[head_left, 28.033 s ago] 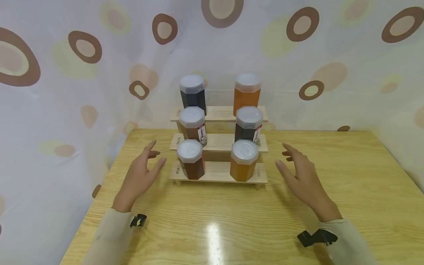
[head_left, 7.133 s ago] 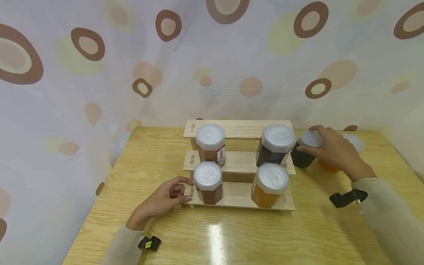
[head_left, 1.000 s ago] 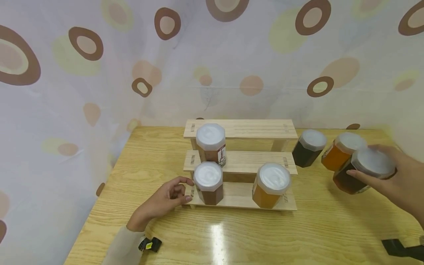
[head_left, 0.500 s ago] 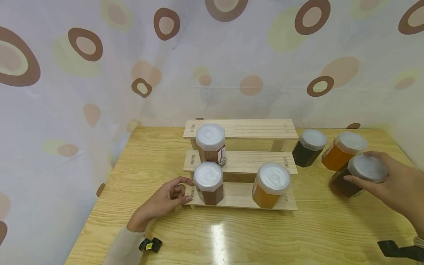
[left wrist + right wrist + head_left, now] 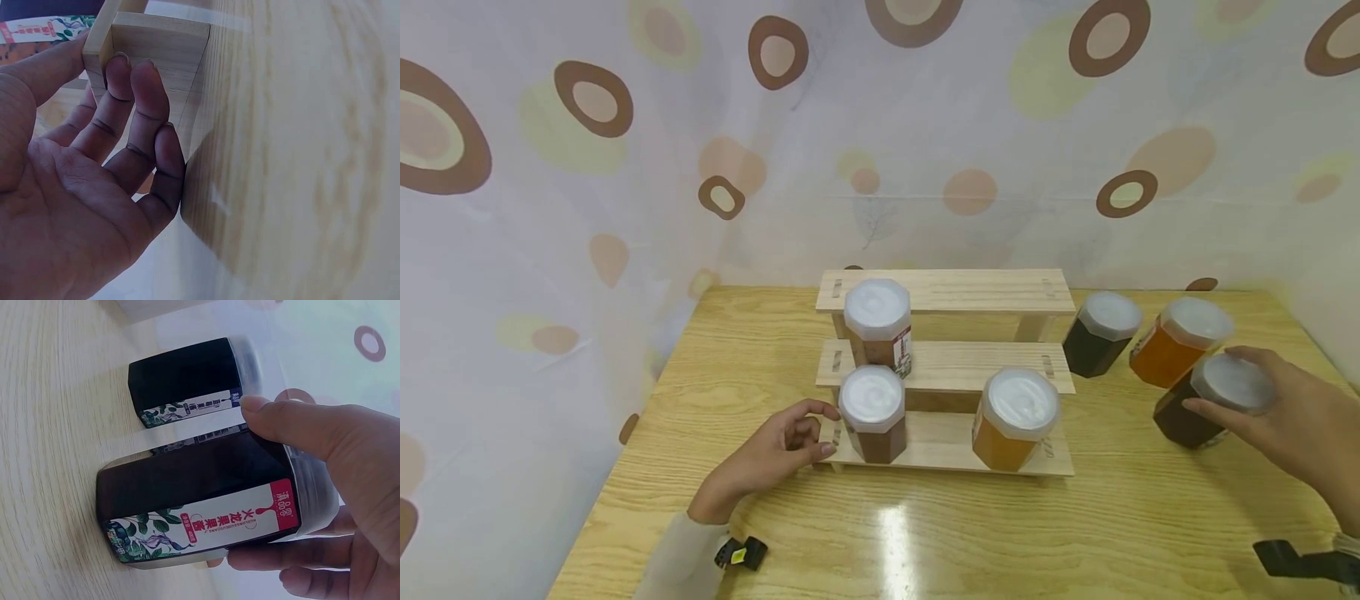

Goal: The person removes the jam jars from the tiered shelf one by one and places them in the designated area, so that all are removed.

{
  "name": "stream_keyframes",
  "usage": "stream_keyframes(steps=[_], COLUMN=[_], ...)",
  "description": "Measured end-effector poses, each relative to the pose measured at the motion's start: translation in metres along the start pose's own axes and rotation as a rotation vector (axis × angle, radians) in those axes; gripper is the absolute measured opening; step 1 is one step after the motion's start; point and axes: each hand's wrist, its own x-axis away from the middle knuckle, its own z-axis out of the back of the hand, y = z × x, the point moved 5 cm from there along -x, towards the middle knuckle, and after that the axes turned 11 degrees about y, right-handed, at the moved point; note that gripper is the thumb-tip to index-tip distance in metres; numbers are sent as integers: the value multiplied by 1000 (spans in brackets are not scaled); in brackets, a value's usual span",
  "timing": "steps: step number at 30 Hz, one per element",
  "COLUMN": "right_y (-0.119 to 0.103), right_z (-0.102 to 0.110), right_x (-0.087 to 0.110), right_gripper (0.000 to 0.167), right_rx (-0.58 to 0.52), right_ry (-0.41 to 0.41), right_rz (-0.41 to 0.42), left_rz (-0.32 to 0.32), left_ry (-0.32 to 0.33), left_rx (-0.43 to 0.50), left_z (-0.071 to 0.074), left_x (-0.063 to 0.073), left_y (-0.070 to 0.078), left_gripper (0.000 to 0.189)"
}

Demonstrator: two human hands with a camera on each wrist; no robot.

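My right hand (image 5: 1296, 421) grips the lidded top of a dark jam jar (image 5: 1182, 414), thumb on one side and fingers on the other. The jar stands on the table, right of the wooden three-tier rack (image 5: 977, 292). Its white and red label (image 5: 206, 522) shows in the right wrist view. At the rack's left end, my left hand (image 5: 767, 458) holds the bottom shelf's corner between thumb and curled fingers. A brown jar (image 5: 877, 321) sits on the middle shelf. On the bottom shelf are a reddish-brown jar (image 5: 872, 417) and an amber jar (image 5: 1011, 421).
Behind the gripped jar stand an orange jar (image 5: 1176, 346) and a black jar (image 5: 1097, 337), close to the rack's right end. A patterned cloth (image 5: 970, 125) hangs along the table's back and sides. The wooden table (image 5: 760, 358) reaches toward me in front.
All the jars stood on the rack at first; three now stand on the table at right. Over the last second my right hand lowered the dark jar to the table. My left hand stayed put.
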Motion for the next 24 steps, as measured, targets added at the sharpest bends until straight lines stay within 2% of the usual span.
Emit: stream_keyframes(steps=[4,14,21,24], right_y=[0,7,4,3], right_z=[2,-6,-6,-7], right_x=[0,-1,2,2], right_gripper=[90,92,88,88], right_rx=[-5,-4,-18,-28], right_ry=[18,-135,-105,-116], right_rz=[24,-60,-38,-36], left_rz=[2,-7,-16,-13], left_ry=[1,0,-5,-1], left_rx=[0,3,0,6], left_z=[0,0,-1,0], left_x=[-1,-2,-1,1], left_y=[0,-1,-2,-3], left_gripper=[38,38,38,38])
